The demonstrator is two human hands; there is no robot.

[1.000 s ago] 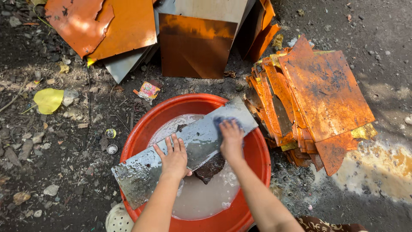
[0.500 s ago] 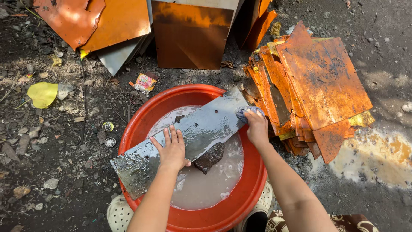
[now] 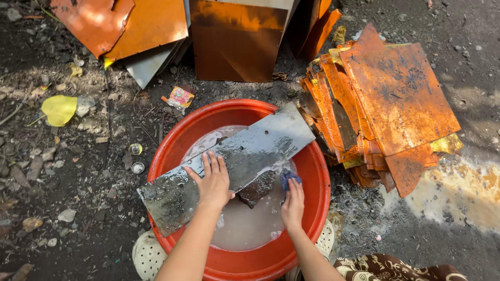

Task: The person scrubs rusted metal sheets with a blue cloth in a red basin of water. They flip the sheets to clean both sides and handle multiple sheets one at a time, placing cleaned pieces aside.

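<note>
The left hand (image 3: 213, 182) lies flat, fingers spread, on a wet metal sheet (image 3: 229, 166) across a red basin (image 3: 312, 171). Just right of it, the right hand (image 3: 293, 204) grips a blue scrubber (image 3: 289, 178) at the sheet's near edge.

A stack of rust-orange metal sheets (image 3: 388, 104) lies at three o'clock, its edges fanned and uneven, a yellow scrap (image 3: 447, 144) caught at its lower right corner. At twelve o'clock a brown-orange panel (image 3: 235, 39) stands on the dirt, with further orange sheets (image 3: 122, 26) and a grey sheet (image 3: 151, 62) leaning at eleven o'clock. A small colourful wrapper (image 3: 179, 97) lies just below them. A yellow leaf (image 3: 59, 110) rests at nine o'clock, near two bottle caps (image 3: 136, 157). A pale wet patch (image 3: 461, 192) stains the ground at four o'clock. Patterned brown fabric (image 3: 396, 268) shows at five o'clock.
</note>
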